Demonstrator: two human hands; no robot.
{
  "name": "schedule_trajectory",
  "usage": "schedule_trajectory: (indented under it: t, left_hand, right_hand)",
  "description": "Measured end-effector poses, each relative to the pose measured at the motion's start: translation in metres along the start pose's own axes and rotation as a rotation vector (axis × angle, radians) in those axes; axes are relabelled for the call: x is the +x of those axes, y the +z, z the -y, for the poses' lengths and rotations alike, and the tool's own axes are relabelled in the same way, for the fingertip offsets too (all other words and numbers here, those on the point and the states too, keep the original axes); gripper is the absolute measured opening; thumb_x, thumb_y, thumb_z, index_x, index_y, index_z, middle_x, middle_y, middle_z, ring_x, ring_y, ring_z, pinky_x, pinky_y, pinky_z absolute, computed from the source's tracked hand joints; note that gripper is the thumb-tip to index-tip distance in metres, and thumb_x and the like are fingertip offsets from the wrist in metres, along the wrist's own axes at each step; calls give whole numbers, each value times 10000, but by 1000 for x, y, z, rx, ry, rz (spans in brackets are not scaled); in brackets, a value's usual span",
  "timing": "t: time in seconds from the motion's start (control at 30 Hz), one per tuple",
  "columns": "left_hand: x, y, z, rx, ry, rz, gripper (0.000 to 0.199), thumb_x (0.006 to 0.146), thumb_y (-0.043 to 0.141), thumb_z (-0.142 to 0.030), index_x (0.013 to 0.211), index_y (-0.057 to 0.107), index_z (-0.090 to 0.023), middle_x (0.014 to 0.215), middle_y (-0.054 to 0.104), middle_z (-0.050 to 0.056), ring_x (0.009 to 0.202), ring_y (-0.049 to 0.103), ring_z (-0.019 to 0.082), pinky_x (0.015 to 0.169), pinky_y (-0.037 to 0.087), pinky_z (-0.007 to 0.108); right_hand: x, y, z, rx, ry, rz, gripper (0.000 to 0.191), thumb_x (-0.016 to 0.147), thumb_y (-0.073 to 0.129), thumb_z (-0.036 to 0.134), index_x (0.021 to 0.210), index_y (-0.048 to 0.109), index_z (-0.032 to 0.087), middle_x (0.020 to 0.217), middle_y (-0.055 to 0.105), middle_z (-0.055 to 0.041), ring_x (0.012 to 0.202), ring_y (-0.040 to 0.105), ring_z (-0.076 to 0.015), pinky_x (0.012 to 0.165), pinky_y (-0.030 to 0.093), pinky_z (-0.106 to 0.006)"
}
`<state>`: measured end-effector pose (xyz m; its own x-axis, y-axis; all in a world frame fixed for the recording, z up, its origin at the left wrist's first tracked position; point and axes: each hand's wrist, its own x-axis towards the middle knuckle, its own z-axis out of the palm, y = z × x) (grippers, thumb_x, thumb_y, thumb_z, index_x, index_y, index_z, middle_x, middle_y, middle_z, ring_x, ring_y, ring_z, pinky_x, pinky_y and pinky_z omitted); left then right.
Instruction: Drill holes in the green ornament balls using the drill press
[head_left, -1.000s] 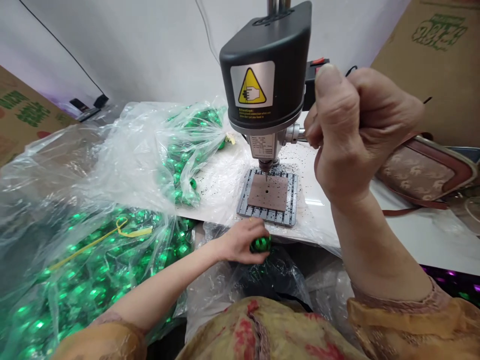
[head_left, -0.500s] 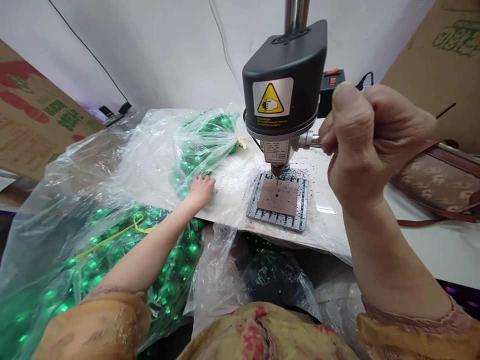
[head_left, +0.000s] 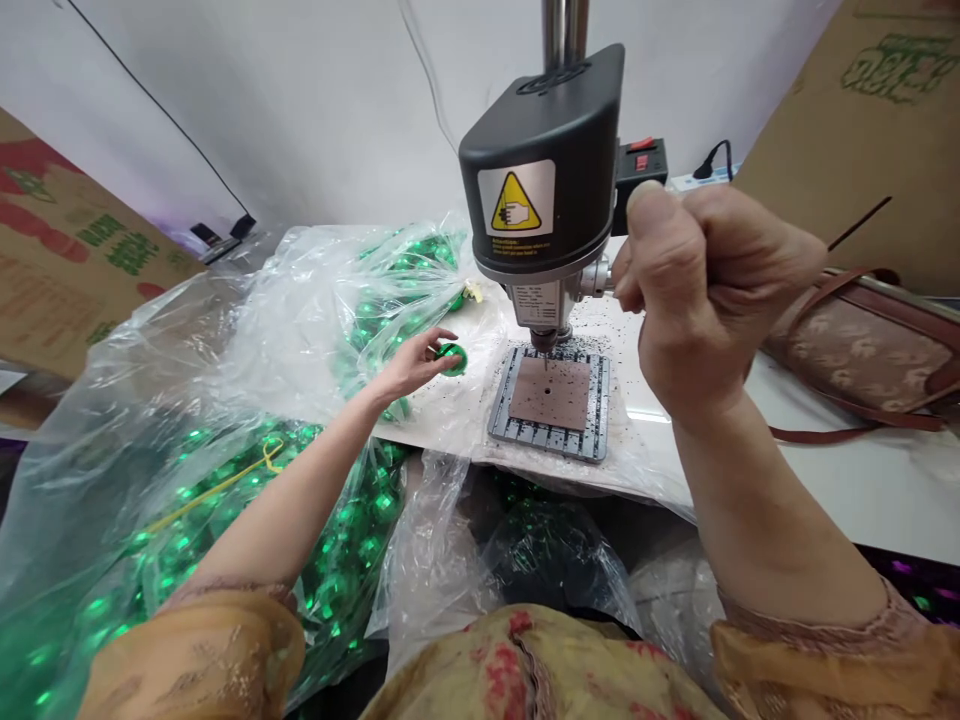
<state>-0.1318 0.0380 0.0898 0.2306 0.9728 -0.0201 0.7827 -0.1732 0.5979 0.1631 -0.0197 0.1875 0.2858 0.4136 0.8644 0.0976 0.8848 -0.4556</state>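
And here's the left hand [head_left: 416, 364], out over the white tabletop [head_left: 442, 412], thumb and fingers pinching a shiny green mirrored ball [head_left: 454, 360] at its fingertips. Just beyond that hand, more green glitter shows through a clear plastic bag [head_left: 409, 262]; under the left forearm, a bigger clear plastic bag of shiny green balls [head_left: 341, 540] spreads wide.

Over to the right hand [head_left: 712, 285]: closed in a fist, thumb up, fingers right by the silver metal shaft [head_left: 598, 277] of the black-and-silver drill press [head_left: 541, 170]. Whether it wraps a handle, I can't tell.

Between the hands, below the drill, sits a grey slotted metal base [head_left: 544, 438], topped by a flat brown square board [head_left: 562, 408] with a dark hole, black specks everywhere. Right of the right hand, a brown patterned bag [head_left: 885, 345].
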Motion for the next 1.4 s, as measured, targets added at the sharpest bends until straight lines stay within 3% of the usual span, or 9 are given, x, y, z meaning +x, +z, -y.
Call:
schedule_trajectory:
  t: [0.1,0.17,0.23,0.43,0.6,0.87,1.23,1.4]
  left_hand:
    - [-5,29,-23,-651,-40,23,566,796,712,-571,1208,587,-203,1014,677,64,859,661,186,782,558,356]
    - [-5,50,-33,-889,-90,56,558,781,748,-528,1207,592,-205,1041,674,59,872,662,169,806,563,358]
    - [-3,67,-39,-986,-121,57,536,780,763,-489,1209,605,-209,1052,677,53,873,658,155,818,552,351]
    - [5,98,-47,-932,21,-34,557,735,829,-420,1201,642,-181,1035,725,66,971,662,187,915,497,349]
    - [11,115,-49,-922,110,-43,624,679,872,-397,1217,643,-177,1190,710,97,1083,658,236,1007,487,415]
    - [11,126,-50,-847,180,6,587,708,854,-370,1218,630,-184,1224,696,104,1115,660,243,1023,505,423]
    - [0,136,-57,-607,263,-83,582,718,839,-391,1195,584,-177,1163,679,99,1103,644,246,992,513,406]
    - [-4,147,-60,-700,248,-95,563,763,809,-446,1193,550,-191,1161,662,93,1132,625,237,1009,496,396]
  right_hand:
    - [-1,1,2,-22,27,0,430,921,562,232,530,390,186,491,396,69,449,396,-23,489,274,-261]
    - [-1,1,3,-41,32,8,432,919,565,218,524,393,187,486,397,70,446,402,-22,492,275,-261]
    - [0,1,3,-44,19,8,438,908,583,207,509,403,187,471,401,71,435,400,-29,483,271,-271]
    - [2,0,2,-30,16,22,440,886,615,215,493,418,198,454,428,67,421,381,-48,464,282,-303]
    - [0,-1,4,-67,28,26,437,889,602,185,497,411,206,459,422,63,431,385,-61,475,291,-316]
    - [-1,-1,3,-65,55,48,476,909,593,288,512,342,213,465,385,57,438,377,-67,469,294,-317]
    - [-2,-1,4,-83,61,21,506,900,593,419,501,355,217,463,399,50,444,378,-76,473,297,-326]
    - [-1,-1,3,-114,69,33,542,893,586,480,503,313,222,451,392,47,434,355,-78,456,292,-329]
